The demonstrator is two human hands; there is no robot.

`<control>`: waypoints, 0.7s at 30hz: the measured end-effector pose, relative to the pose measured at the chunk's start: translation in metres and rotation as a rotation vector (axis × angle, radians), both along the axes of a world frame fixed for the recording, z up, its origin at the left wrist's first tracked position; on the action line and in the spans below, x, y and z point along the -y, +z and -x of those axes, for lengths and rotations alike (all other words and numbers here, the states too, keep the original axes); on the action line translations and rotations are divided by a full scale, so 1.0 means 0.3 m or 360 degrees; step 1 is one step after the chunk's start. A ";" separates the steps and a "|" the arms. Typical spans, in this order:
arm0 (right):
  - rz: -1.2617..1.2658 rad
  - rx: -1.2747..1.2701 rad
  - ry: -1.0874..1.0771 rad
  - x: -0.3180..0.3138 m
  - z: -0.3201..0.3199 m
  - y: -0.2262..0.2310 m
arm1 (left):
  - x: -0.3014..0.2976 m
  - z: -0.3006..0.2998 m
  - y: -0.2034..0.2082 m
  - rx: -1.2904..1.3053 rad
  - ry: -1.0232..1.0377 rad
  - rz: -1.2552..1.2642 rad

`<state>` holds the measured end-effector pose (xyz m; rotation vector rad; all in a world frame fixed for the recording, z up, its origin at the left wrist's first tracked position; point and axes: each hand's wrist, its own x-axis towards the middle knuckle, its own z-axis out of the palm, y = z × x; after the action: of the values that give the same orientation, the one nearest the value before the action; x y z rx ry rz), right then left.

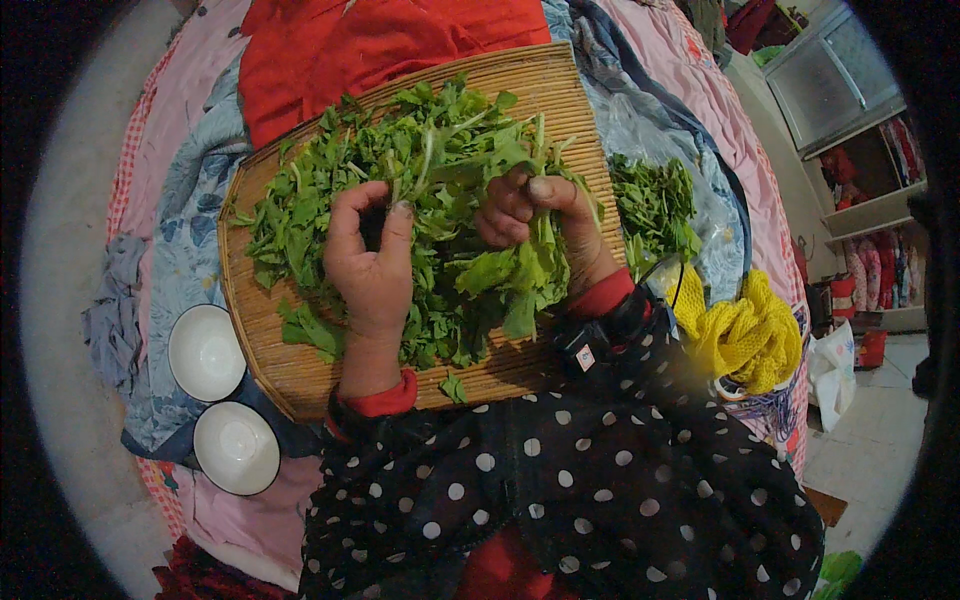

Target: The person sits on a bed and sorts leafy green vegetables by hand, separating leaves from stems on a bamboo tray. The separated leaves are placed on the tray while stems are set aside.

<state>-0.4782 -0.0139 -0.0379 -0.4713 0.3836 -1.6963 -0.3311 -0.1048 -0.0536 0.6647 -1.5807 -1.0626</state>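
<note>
A woven bamboo tray (550,85) lies in front of me with a large heap of leafy greens (300,225) spread over it. My left hand (370,270) is over the heap, its thumb and forefinger pinched around the end of a green stem (395,187). Closed around a bunch of greens (535,275), my right hand (565,215) is at the heap's right side, thumb against the curled fingers. Leaves hang below that hand, and pale stems stick up above it. Between the two hands, stems and leaves overlap, so I cannot tell which belong to the held bunch.
Two white bowls (207,352) (237,448) stand left of the tray. To its right are more greens (655,205) by clear plastic and a yellow knitted cloth (750,335). Red cloth (380,45) lies beyond the tray. An open cabinet (870,190) stands at far right.
</note>
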 end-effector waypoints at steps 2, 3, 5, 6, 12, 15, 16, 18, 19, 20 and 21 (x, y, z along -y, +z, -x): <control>0.0022 -0.0072 0.0065 0.007 0.003 -0.003 | -0.008 -0.004 0.004 -0.0043 -0.0073 -0.0118; 0.0010 -0.0105 0.0019 0.006 0.002 -0.005 | -0.009 -0.006 0.004 -0.0035 -0.0048 -0.0101; -0.0043 -0.0168 -0.0095 0.003 0.000 -0.007 | -0.009 -0.008 0.003 -0.0022 0.0005 -0.0067; -0.0063 -0.0191 -0.0121 0.001 -0.002 -0.007 | -0.008 -0.009 0.003 -0.0052 0.0008 -0.0005; -0.0139 -0.0266 -0.0230 -0.004 -0.012 0.006 | -0.005 -0.023 0.006 -0.0102 -0.0029 0.0159; -0.0094 -0.0341 -0.0187 -0.002 -0.003 0.007 | -0.002 -0.028 0.013 -0.0022 -0.0042 0.0140; -0.0050 -0.0312 -0.0155 0.006 -0.005 0.003 | -0.002 -0.020 0.013 0.0001 -0.0058 0.0193; -0.0018 -0.0283 -0.0113 0.016 -0.003 -0.006 | 0.009 -0.012 0.020 0.0133 0.0111 0.0623; -0.0040 -0.0276 -0.0109 0.012 -0.004 -0.012 | 0.005 -0.015 0.022 0.0140 0.0062 0.0596; -0.0044 -0.0284 -0.0093 0.011 -0.001 -0.016 | 0.004 -0.017 0.025 0.0140 0.0018 0.0573; -0.0047 -0.0361 -0.0106 0.013 0.004 -0.018 | 0.005 -0.015 0.030 0.0131 -0.0017 0.0543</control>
<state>-0.4794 -0.0176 -0.0432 -0.6378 0.5936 -1.7038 -0.3267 -0.1062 -0.0448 0.4719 -1.7848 -0.7541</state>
